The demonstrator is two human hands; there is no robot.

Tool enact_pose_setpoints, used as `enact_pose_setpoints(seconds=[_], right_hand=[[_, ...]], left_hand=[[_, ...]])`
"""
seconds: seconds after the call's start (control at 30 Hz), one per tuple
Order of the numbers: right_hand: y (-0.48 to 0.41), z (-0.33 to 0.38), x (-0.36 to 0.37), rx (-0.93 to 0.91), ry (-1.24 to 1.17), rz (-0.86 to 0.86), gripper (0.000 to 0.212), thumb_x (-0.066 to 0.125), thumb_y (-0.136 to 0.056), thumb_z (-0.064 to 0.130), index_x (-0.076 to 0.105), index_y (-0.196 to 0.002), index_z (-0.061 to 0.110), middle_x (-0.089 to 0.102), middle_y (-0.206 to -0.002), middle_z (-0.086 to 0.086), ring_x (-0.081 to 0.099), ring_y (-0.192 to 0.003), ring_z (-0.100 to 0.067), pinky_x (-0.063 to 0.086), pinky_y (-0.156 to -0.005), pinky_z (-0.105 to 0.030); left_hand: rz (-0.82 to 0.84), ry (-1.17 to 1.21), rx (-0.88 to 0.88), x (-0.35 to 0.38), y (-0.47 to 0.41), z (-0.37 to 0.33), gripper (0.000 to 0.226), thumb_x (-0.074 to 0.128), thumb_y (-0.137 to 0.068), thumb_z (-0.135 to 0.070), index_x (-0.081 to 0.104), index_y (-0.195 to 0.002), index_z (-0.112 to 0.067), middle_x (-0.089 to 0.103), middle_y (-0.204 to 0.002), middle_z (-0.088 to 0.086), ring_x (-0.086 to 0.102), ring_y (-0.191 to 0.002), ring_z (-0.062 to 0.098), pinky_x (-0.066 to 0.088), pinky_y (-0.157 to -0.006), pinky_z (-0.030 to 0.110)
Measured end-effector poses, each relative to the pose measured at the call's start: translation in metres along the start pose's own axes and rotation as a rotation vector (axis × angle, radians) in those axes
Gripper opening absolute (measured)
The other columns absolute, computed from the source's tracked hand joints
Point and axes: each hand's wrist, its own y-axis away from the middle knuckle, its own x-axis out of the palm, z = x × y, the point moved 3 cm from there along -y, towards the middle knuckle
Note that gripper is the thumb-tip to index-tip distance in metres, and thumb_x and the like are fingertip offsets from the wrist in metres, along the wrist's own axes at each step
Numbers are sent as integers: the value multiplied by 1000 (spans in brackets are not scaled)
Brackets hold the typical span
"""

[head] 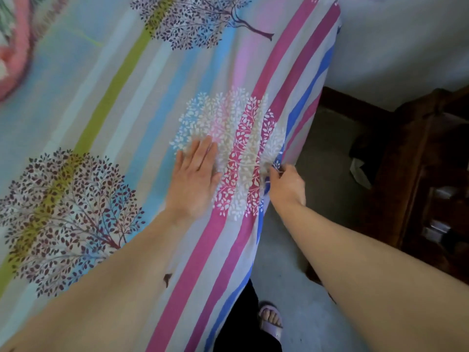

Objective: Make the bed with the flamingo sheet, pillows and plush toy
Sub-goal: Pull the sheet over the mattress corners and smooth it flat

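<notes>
Now my left hand (pixel 194 174) presses flat, fingers straight, on the flamingo sheet (pixel 114 97) across the frame's left; my right hand (pixel 285 182) pinches its edge, centre right. Best pull taut, evenly.

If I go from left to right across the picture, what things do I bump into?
Dark tree print → left hand pressing flat on the sheet → right hand pinching the sheet's edge → wooden furniture.
</notes>
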Motion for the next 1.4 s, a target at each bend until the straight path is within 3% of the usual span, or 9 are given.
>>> enact_pose_setpoints(seconds=[0.17, 0.33, 0.57, 0.67, 0.83, 1.0, 1.13, 1.3, 1.4], right_hand=[[-23, -8, -28, 45, 179, -185, 19, 45, -97, 37, 52, -90, 21, 60, -91, 0, 61, -90, -25, 49, -85, -42], [-33, -52, -55, 362, 144, -244, 17, 46, -96, 24, 55, -102, 10, 58, -103, -13, 59, -103, -34, 47, -86, -39], [-51, -3, -26, 47, 261, -176, 19, 44, -97, 32, 55, -90, 19, 64, -92, -4, 63, -83, -23, 54, -77, -44], [-60, 22, -20, 22, 212, -197, 22, 40, -97, 32, 56, -97, 16, 64, -98, -6, 63, -87, -26, 52, -80, -45], [-78, 48, -31, -38, 92, -265, 13, 43, -96, 25, 54, -96, 18, 60, -103, -5, 62, -89, -25, 53, -79, -46], [-101, 75, -52, -99, -6, -269, 14, 47, -98, 23, 55, -109, 20, 52, -120, -1, 58, -100, -17, 49, -83, -26], [-129, 92, -71, -128, 10, -248, 18, 46, -98, 16, 57, -111, 19, 50, -125, -2, 56, -107, -19, 45, -86, -24], [-178, 106, -89, 13, -57, -211, 48, 42, -97, 20, 31, -144, 23, 47, -137, -7, 53, -117, -27, 49, -93, -41], [-206, 110, -94, 91, -2, -168, 60, 42, -98, 24, 13, -150, 31, 42, -143, -7, 52, -120, -30, 49, -93, -48]], left_hand=[[0, 3, -37, 5, -47, 12, 60, 35, -98, -41, 26, -149, -11, 21, -157, 7, 18, -145, 30, 12, -116, 56], [-2, -15, 9, 5, -87, 0, 61, 28, -95, -41, 29, -148, -11, 24, -156, 6, 21, -144, 29, 13, -114, 57], [128, -174, 429, 24, -118, -70, 63, 6, -96, -49, 0, -151, -19, -1, -160, -3, -6, -147, 22, -4, -117, 52], [139, -118, 567, 15, -129, -83, 57, 13, -97, -41, 18, -151, -20, 16, -159, -3, 8, -147, 18, 3, -118, 48], [-30, 58, 364, -19, -156, -58, 52, 40, -96, -15, 31, -147, -12, 28, -155, 3, 25, -143, 24, 15, -117, 46], [6, 56, 184, -29, -187, -21, 52, 37, -100, -23, 25, -149, -13, 19, -158, 3, 12, -147, 26, 10, -118, 49], [40, 31, 151, -27, -210, -13, 56, 41, -99, -28, 24, -150, -11, 20, -158, 5, 15, -146, 27, 17, -116, 55], [136, -23, 242, -25, -236, -28, 62, 38, -95, -37, 24, -149, -12, 19, -158, 4, 18, -145, 29, 16, -114, 57], [156, -111, 274, -25, -257, -46, 67, 21, -94, -48, 9, -152, -17, 5, -160, 1, 3, -148, 26, 4, -117, 53]])
